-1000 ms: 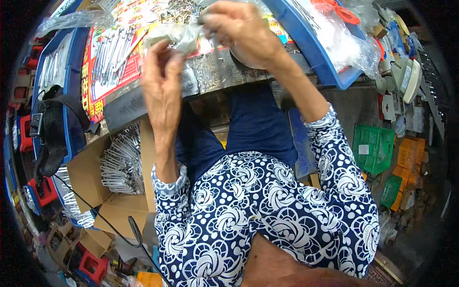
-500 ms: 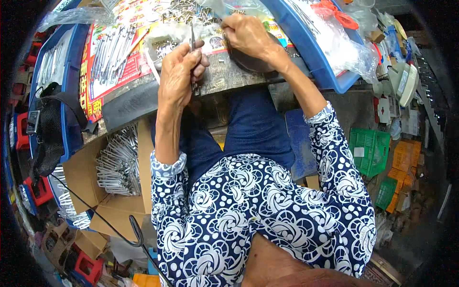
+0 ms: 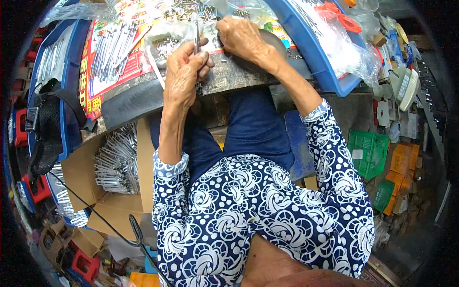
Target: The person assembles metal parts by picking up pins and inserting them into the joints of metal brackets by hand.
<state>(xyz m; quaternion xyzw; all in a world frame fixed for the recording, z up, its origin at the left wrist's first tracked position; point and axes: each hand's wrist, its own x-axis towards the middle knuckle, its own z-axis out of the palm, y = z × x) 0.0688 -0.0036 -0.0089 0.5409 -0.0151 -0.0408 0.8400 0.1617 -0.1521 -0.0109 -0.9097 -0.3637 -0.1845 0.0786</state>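
Note:
My left hand point(image 3: 184, 71) is closed around a slim metal strip point(image 3: 197, 38), which stands up from between thumb and fingers. To its right, my right hand point(image 3: 241, 40) has its fingers bent together near the strip's upper end. Whatever those fingertips pinch is hidden. Just beyond both hands lies a heap of small brass-coloured and silver metal pins point(image 3: 205, 13). Clear plastic with small metal pieces point(image 3: 165, 47) lies beside my left hand. Many long, thin metal parts point(image 3: 112, 50) are spread on a red and yellow printed sheet point(image 3: 136, 67) at the left.
Blue trays point(image 3: 342, 86) flank the worktop, whose worn front edge point(image 3: 143, 103) faces me. A dark round object point(image 3: 273, 44) sits under my right wrist. Below left, a cardboard box point(image 3: 79, 165) holds metal rods point(image 3: 117, 162). Green crates point(image 3: 368, 153) stand at the right.
My right hand has shifted a little left, closer to the strip. My left hand has moved slightly right and down, still gripping the strip.

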